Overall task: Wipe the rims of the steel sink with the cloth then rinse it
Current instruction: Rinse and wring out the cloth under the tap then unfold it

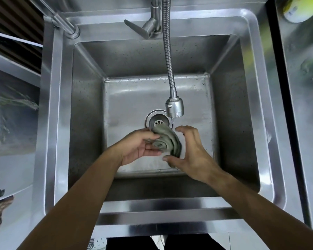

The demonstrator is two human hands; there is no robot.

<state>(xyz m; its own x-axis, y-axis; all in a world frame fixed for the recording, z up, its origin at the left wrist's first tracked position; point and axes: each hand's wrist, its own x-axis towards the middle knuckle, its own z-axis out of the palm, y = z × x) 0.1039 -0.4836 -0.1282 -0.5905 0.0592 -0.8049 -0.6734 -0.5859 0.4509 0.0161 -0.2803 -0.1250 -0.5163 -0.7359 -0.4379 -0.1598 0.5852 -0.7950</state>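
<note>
Head view: two bare hands hold a twisted grey-green cloth (167, 140) low inside a square stainless-steel sink (246, 56).

Head view, in detail: the left hand (139, 147), palm up, has its thumb and curled fingers round the left end of the cloth; the right hand (190, 150), back up, pinches the near end between thumb and fingers, its forefinger curved over the top. The cloth is wrung into a rope-like twist and hangs over the basin floor, its far end overlapping the round perforated drain (157, 121). A ribbed flexible steel faucet hose (167, 51) runs down from the back rim and ends in a chrome spray head (174, 107) just beyond the cloth. Water drops dot the basin's back wall. A flat steel lever handle (136, 29) sits on the back rim.
</note>
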